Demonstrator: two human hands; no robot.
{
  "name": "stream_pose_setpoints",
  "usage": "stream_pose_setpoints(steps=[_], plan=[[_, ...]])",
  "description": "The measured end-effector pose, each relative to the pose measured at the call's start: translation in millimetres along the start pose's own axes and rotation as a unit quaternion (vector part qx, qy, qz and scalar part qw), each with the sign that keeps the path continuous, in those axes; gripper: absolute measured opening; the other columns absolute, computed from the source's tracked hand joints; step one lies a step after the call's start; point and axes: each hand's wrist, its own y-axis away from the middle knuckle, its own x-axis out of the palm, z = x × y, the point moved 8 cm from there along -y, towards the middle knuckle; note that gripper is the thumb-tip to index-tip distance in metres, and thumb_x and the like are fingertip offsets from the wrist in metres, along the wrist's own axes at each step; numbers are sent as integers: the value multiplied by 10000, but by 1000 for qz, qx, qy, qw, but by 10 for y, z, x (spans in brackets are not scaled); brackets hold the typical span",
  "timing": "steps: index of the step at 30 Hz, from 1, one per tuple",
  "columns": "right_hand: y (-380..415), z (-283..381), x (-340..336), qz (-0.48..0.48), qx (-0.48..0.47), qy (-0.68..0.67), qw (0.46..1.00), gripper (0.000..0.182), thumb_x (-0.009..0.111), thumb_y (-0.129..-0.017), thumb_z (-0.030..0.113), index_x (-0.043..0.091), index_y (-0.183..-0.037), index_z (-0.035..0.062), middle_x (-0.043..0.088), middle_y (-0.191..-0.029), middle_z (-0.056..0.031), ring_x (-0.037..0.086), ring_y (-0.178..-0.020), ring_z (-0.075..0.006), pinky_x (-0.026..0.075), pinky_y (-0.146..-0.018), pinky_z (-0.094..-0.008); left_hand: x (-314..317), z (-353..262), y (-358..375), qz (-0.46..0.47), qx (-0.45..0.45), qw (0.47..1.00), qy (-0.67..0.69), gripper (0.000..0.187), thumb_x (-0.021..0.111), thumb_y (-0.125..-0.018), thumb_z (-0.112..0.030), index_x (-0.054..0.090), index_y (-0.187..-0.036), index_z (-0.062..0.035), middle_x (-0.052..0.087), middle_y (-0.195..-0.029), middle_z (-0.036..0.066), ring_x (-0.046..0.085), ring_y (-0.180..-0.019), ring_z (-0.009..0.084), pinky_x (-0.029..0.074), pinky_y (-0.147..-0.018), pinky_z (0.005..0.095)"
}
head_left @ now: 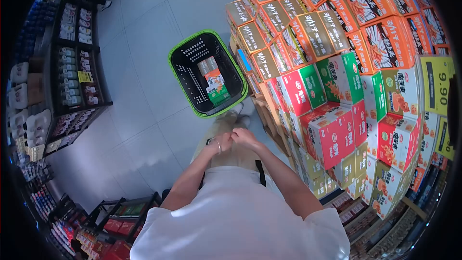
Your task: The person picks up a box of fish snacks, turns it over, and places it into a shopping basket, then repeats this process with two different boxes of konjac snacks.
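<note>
Both hands, left hand (222, 142) and right hand (244, 137), met curled and touching, holding nothing I could tell. The basket (180, 50) sat at twelve o'clock, probably light, stiff; grip its rim.

basket (179, 57) on floor ahead | packs (213, 80) in basket | carton stack (337, 82) right | shelves (72, 67) left

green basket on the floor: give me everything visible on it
The shopping basket looks like plastic: black perforated walls and a bright green rim. It stands upright and open on the pale tiled floor, beside the stacked cartons and just ahead of the person's feet. Inside lie a few boxed products printed in orange, red and green. Neither hand touches it; left hand and right hand meet at the waist.
</note>
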Motion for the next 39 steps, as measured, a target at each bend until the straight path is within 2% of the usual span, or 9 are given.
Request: stream_pose_setpoints(steps=[5, 7, 10, 16, 23, 29, 33, 34, 39], plan=[[-799, -983, 484, 42, 111, -78, 990, 300, 475, -802, 256, 609, -972, 49, 608, -961, -204, 573, -891, -379, 442, -790, -428, 397, 1115, -679, 19, -108, 992, 57, 300, 407, -832, -192, 594, -934, 19, 596, -952, 263, 570, -932, 402, 444, -808, 454], [-1053, -1293, 369, 34, 205, 114, 972, 273, 489, -797, 244, 612, -951, 56, 611, -961, -204, 580, -895, -376, 449, -783, -435, 211, 1345, -1000, -61, -112, 983, 132, 298, 413, -836, -207, 595, -947, 1, 597, -963, 249, 564, -944, 404, 444, -813, 451], [-1693, -1130, 264, -31, 139, 84, 986, 235, 493, -802, 215, 605, -926, 51, 615, -945, -194, 591, -877, -360, 464, -767, -425, -9, 1916, -1639, -261, -66, 929, 253, 293, 441, -846, -245, 607, -930, -19, 629, -826, 206, 612, -821, 354, 467, -719, 402], [-3010, -1191, 99, -158, 47, -1, 986, 180, 492, -810, 162, 595, -895, 41, 627, -876, -177, 598, -853, -344, 469, -750, -415, -379, 2811, -2495, -286, -192, 884, 315, 313, 417, -833, -209, 577, -1013, -10, 581, -997, 256, 544, -976, 399, 432, -843, 433], [-4052, -1918, 357, -95, 160, 15, 982, 319, 524, -810, 252, 594, -1037, 39, 633, -978, -157, 598, -958, -275, 448, -836, -347, -249, 3614, -3310, -232, -233, 892, 310, 428, 440, -832, -234, 525, -1158, 29, 556, -1128, 243, 517, -1096, 334, 384, -951, 344], [-4888, -2470, 564, -100, 148, 25, 984, 431, 556, -816, 252, 506, -1159, -4, 619, -1013, -166, 588, -971, -262, 438, -853, -328, -540, 3833, -3774, -291, -213, 860, 361, 420, 410, -827, -187, 471, -1146, 81, 564, -1046, 283, 581, -979, 342, 491, -777, 374], [-5275, -3050, 793, -85, 160, -2, 983, 579, 583, -825, 328, 407, -1241, -35, 545, -1135, -171, 551, -1022, -251, 419, -886, -313, -128, 4223, -4222, -302, -248, 794, 466, 472, 433, -844, -254, 489, -1180, 73, 521, -1184, 246, 511, -1112, 307, 378, -962, 334], [-5241, -2931, 766, -82, 161, 0, 983, 579, 583, -825, 328, 407, -1241, -35, 545, -1135, -171, 551, -1022, -251, 419, -886, -313, 12, 4317, -4378, -253, -256, 801, 479, 536, 420, -828, -238, 386, -1261, 76, 542, -1121, 271, 598, -963, 309, 512, -751, 347], [-4991, -3183, 1251, 113, 339, -230, 905, 667, 551, -832, 462, 365, -1283, 8, 472, -1242, -132, 470, -1146, -216, 405, -919, -409, 921, 4792, -4684, -130, -352, 777, 505, 561, 478, -796, -358, 498, -1181, 50, 535, -1166, 229, 555, -1033, 312, 390, -908, 389]])
